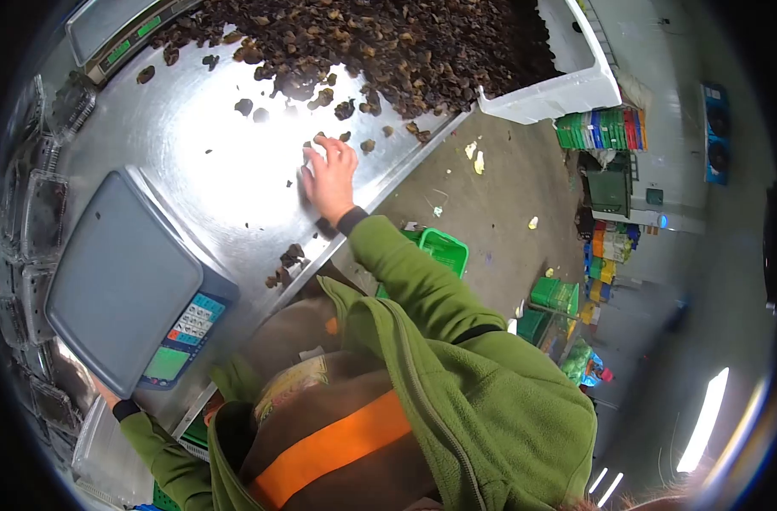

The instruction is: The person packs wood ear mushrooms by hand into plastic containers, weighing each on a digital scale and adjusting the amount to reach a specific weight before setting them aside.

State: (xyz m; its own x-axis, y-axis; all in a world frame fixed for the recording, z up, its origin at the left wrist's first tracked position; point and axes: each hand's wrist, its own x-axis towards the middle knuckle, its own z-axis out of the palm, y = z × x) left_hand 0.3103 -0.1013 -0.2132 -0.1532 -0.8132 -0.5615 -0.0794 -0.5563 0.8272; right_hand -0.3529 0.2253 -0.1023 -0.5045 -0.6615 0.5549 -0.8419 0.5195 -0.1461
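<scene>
My right hand (330,180) is over the steel table (260,183), its fingers bent around a small dark piece near the fingertips. A few loose dark brown pieces (369,146) lie close by, below the large heap (388,51). My left hand (107,393) is at the lower left, mostly hidden behind the edge of the blue-grey scale (124,281); its fingers cannot be seen. A small cluster of dark pieces (288,266) lies by the table's near edge.
Clear plastic containers (43,213) are stacked along the left. A second scale (120,51) stands at the top left. A white foam box (567,98) is at the heap's right end. Green crates (444,249) stand on the floor beyond the table edge.
</scene>
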